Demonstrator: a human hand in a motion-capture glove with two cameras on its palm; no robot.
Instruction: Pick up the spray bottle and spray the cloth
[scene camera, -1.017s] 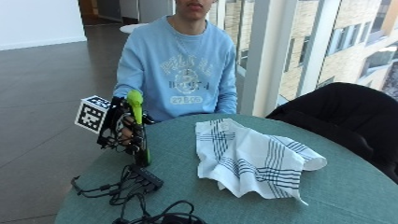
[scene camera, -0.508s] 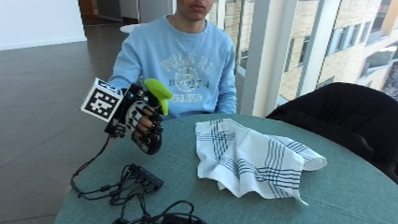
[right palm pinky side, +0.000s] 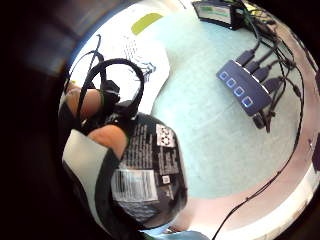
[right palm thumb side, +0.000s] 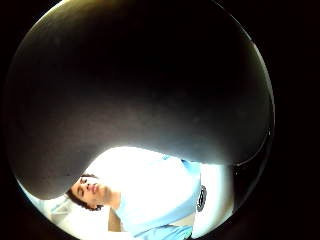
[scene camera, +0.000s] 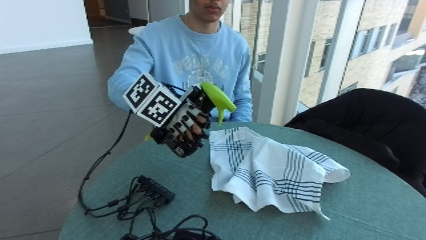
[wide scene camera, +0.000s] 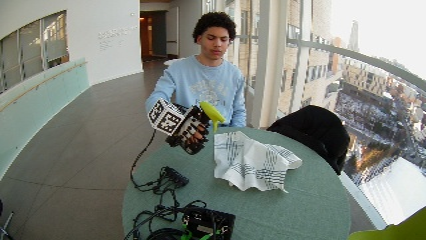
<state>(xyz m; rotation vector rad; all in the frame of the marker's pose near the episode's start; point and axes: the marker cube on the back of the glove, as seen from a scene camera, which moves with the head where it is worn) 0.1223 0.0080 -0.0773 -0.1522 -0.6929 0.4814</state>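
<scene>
Your bench (scene camera: 373, 200) carries the cloth (scene camera: 269, 170), a white piece with dark blue checked lines, lying rumpled and partly folded near the middle. It is soft and light, so expect it to shift or flutter rather than resist; you need not hold it, as it lies open enough to take spray where it sits.

The spray bottle (scene camera: 193, 122) is off the bench, lifted and tilted just beside the cloth's near edge, its bright green trigger head (scene camera: 218, 98) pointing over towards the fabric. The body is dark, rigid plastic with a printed label, probably smooth and a little slippery, and its weight depends on how full it is, which you cannot tell from here. The neck under the head is the sensible place to grip, with a finger free for the trigger.

Your right hand (scene camera: 185, 125) is wrapped round the bottle's body, fingers (scene camera: 193, 120) curled across its front. In the little-finger palm view the label sits close against your palm, with the bench below.
</scene>
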